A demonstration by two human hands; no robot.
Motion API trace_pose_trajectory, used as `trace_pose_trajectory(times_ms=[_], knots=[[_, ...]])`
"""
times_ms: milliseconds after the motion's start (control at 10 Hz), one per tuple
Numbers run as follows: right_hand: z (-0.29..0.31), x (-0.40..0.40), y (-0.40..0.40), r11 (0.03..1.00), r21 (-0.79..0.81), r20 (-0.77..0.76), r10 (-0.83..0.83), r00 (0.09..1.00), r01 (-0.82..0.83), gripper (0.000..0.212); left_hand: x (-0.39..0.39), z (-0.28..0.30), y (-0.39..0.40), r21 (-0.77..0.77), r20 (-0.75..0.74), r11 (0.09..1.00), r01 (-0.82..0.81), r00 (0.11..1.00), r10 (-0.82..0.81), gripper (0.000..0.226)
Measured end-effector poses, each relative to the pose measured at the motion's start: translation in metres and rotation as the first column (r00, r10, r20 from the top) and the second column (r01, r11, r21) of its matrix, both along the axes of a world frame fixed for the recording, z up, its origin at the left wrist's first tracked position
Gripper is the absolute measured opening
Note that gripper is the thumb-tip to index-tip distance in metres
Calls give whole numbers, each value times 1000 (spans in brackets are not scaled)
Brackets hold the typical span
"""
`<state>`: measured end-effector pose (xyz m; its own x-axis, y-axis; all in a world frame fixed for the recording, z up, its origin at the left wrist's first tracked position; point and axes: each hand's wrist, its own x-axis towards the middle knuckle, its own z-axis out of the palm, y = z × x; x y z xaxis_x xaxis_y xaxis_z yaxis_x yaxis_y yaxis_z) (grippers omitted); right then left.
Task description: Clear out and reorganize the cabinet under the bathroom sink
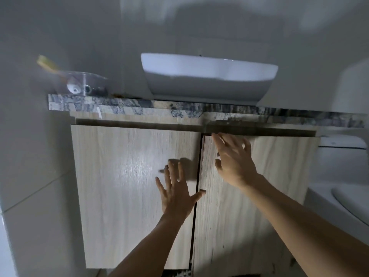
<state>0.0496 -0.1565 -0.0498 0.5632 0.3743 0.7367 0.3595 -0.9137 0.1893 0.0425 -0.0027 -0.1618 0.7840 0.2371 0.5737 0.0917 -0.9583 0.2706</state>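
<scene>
The cabinet under the sink has two pale wood-grain doors. The left door (123, 186) is flush with the cabinet. The right door (279, 176) stands slightly ajar at its inner edge. My left hand (175, 194) lies flat with spread fingers on the left door near the centre gap. My right hand (233, 160) reaches up to the top inner corner of the right door, fingers extended, fingertips at the door's upper edge. The cabinet's inside is hidden.
A white basin (207, 76) sits on the marbled countertop (139, 108). A clear holder (83, 84) with a yellow toothbrush (48, 63) stands at the counter's left end. A white toilet (343, 186) stands close on the right. A grey wall flanks the left.
</scene>
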Motion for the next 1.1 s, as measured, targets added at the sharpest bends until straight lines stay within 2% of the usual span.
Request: trace_pose_trajectory(times_ms=[100,200,300,400,500,600,700,800,900,1000,1100], knots=[[-3,-1,7,999,-12,-93,-36,995,35,76,-1,-13,-1,10,25,1000,-29,999,28,115],[-7,-5,9,999,-12,-78,-52,996,51,75,-10,-24,-9,32,51,999,-43,998,41,109],[-8,4,17,997,-19,-30,-72,997,71,73,-12,-20,-7,14,17,998,-55,998,55,105],[-3,56,23,998,43,24,-38,999,37,68,44,-10,5,91,51,985,-147,988,143,101],[-9,58,28,999,39,79,-23,997,20,60,43,-14,5,139,44,978,-158,987,153,98],[-15,61,26,999,46,172,-21,985,13,48,44,-17,2,180,105,966,-186,980,169,96],[-14,64,27,1000,25,151,-8,988,4,46,42,-14,-3,188,71,961,-202,979,192,98],[-9,58,26,999,48,30,2,1000,-4,47,36,-13,-3,200,-25,965,-168,984,177,101],[11,36,21,995,76,-171,80,982,-67,62,16,2,-1,148,-116,983,-107,985,124,106],[37,24,8,994,101,-410,87,908,-50,84,-12,19,4,77,-182,997,19,983,-5,95],[42,6,-10,968,247,-474,148,868,-30,83,-57,10,7,-137,-330,983,126,930,-165,76]])
